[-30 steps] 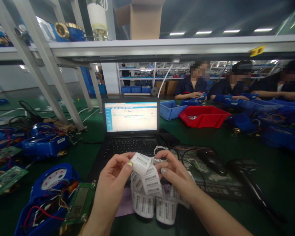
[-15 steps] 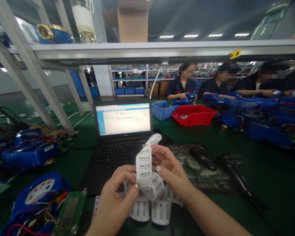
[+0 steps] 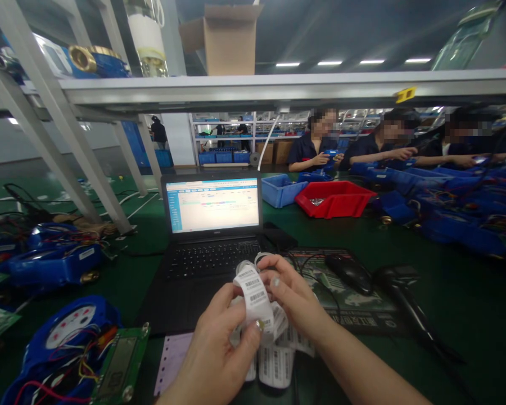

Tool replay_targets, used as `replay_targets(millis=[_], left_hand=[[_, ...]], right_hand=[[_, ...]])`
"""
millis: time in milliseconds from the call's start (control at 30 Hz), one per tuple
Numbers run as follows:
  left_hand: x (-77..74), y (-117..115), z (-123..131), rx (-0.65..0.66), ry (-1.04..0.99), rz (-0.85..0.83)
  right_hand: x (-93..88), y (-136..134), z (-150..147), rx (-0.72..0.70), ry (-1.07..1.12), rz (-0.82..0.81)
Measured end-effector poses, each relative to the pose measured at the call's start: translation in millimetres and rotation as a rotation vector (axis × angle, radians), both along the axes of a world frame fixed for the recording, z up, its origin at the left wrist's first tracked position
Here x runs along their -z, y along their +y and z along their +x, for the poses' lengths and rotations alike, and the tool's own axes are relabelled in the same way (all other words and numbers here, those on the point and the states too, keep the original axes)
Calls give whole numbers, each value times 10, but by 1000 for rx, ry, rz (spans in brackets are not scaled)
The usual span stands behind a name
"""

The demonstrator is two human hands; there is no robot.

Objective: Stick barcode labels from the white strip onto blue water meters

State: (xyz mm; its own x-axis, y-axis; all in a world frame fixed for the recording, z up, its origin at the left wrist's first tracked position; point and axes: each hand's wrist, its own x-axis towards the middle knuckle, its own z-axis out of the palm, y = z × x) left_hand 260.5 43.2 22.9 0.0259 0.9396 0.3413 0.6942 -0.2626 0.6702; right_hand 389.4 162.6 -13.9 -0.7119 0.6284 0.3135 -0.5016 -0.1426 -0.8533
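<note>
A long strip of white barcode labels (image 3: 255, 292) is looped up between my two hands, in front of a laptop (image 3: 213, 208). My left hand (image 3: 225, 332) pinches the strip, the thumb lying on its lower front. My right hand (image 3: 290, 292) is closed at the strip's right side with curled fingers, near its upper loop. More of the strip lies folded on the table below, partly hidden by my hands. Under my left hand shows a pinkish sheet (image 3: 171, 357) with punched holes along its edge.
At the left are a blue meter housing (image 3: 67, 337) with loose wires and a green circuit board with a display (image 3: 120, 360). On the right lie a mouse (image 3: 349, 273) and a handheld scanner (image 3: 409, 304). A red bin (image 3: 335, 199) stands behind; co-workers sit beyond. A shelf (image 3: 278, 90) crosses above.
My left hand has moved right and slightly down along the strip. The strip's upper end has dropped and curled toward my right hand. More of the pinkish sheet shows.
</note>
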Motion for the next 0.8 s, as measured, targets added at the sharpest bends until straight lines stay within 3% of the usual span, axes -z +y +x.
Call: replay_targets(millis=[100,200,367,467,600,700,800], left_hand=[[45,-25,37,-20,273,40],[107,-28,50,-14,515,152],[118,-25,57,-11,687,176],[66,-50,54,29,586,127],[40,-71,19,-35,223,71],[93,-33,-29,-234,-19,180],[158,35,-81,-424,-97,337]], right_hand=[[16,55,-1,94,-67,-60],[17,81,-6,94,-56,-68],[-4,64,-14,87,-18,-10],[-25,61,4,67,42,-34],[-68,73,50,-20,102,-102],[-81,76,72,-71,69,-139],[-63,76,76,-90,31,-173]])
